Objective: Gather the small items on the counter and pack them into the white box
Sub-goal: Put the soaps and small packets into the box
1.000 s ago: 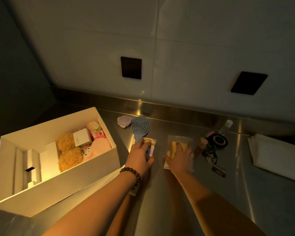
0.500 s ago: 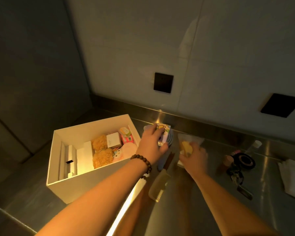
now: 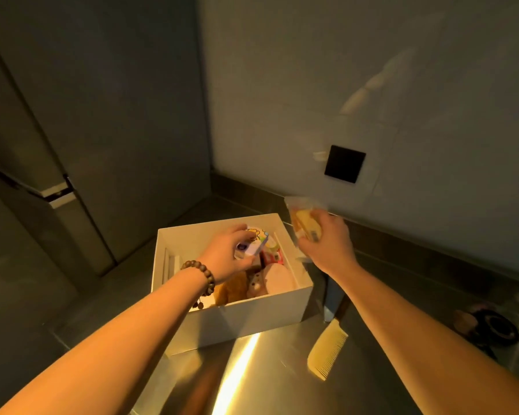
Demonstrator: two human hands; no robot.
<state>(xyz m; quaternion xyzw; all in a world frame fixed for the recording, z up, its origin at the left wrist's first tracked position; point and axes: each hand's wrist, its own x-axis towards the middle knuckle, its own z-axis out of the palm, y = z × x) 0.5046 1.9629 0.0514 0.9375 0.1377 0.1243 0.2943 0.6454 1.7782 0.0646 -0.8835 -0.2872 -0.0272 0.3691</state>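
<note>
The white box (image 3: pixel 261 317) stands open on the steel counter, holding fluffy tan puffs, a pink round item and small packets. My left hand (image 3: pixel 229 254), with a bead bracelet on the wrist, hovers over the box and grips a small cartoon-printed card box (image 3: pixel 256 239). My right hand (image 3: pixel 327 245) is just beyond the box's right rim, raised, closed on a clear packet with a yellow item (image 3: pixel 304 218) inside.
A yellow comb (image 3: pixel 328 351) lies on the counter (image 3: pixel 282 378) right of the box, with a blue brush handle (image 3: pixel 331 299) behind it. A dark tape roll (image 3: pixel 498 329) and small items sit at far right. A black wall outlet (image 3: pixel 345 163) is above.
Both hands lifted their items off the counter and carried them left. The left hand is now over the box, the right beside its rim. The view swung left.
</note>
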